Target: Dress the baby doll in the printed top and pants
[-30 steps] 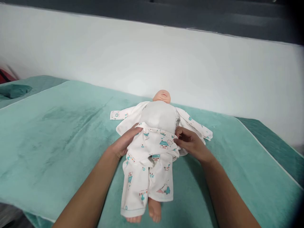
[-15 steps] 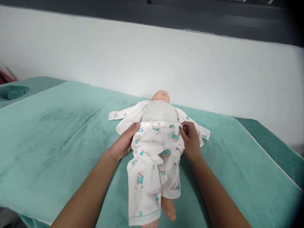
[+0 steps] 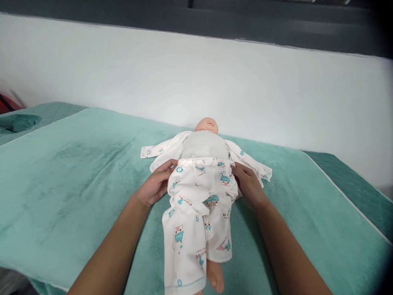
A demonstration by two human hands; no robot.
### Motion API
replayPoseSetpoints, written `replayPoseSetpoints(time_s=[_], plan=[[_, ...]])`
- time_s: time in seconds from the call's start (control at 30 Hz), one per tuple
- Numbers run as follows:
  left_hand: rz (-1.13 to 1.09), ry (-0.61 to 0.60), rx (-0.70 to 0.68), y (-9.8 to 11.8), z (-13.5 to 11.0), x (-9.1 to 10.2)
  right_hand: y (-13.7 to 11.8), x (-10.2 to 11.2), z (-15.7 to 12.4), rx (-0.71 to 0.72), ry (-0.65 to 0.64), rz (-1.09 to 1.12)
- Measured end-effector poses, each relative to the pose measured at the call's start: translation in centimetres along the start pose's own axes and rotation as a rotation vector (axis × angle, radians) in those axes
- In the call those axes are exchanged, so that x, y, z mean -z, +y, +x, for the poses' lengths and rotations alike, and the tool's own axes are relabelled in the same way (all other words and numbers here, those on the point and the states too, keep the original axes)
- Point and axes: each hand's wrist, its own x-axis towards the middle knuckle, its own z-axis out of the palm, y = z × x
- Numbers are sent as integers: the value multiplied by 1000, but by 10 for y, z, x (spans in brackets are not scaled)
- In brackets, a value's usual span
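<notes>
A baby doll [image 3: 206,125] lies on its back with its head toward the wall. White printed baby pants [image 3: 199,180] cover its legs and reach up to its waist. One foot [image 3: 215,276] shows below the shorter-looking leg. My left hand [image 3: 158,183] has its fingers closed at the waistband's left side. On the right side of the waistband, my right hand [image 3: 248,183] pinches the cloth, its fingertips partly hidden. An open white printed jacket [image 3: 172,149] is on the doll's arms, spread to both sides of the grey torso [image 3: 206,145].
A light green padded cover [image 3: 76,184] lies under the doll, with darker green parts at both sides. A white wall [image 3: 196,78] stands behind, below a dark band. Something red [image 3: 6,105] shows at the far left edge.
Both hands have shifted their grip at the sides of the waistband, the right wrist moving slightly outward. The pants' front lies a little smoother. The view has shifted slightly.
</notes>
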Motion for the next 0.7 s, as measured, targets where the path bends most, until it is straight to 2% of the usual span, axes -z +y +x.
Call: replayPoseSetpoints(time_s=[0.13, 0.3, 0.43, 0.6, 0.7], plan=[[-15, -49, -4, -1, -1, 7, -1, 9, 0, -61, -167, 208], [46, -69, 12, -2, -2, 6, -5, 16, -3, -22, -360, 217], [120, -19, 15, -3, -2, 4, -3, 17, -4, -17, -370, 169], [169, -74, -4, -3, -2, 5, 5, 17, -2, -39, -382, 182], [159, -68, -20, -5, -1, 7, 9, 16, 0, -33, -366, 191]])
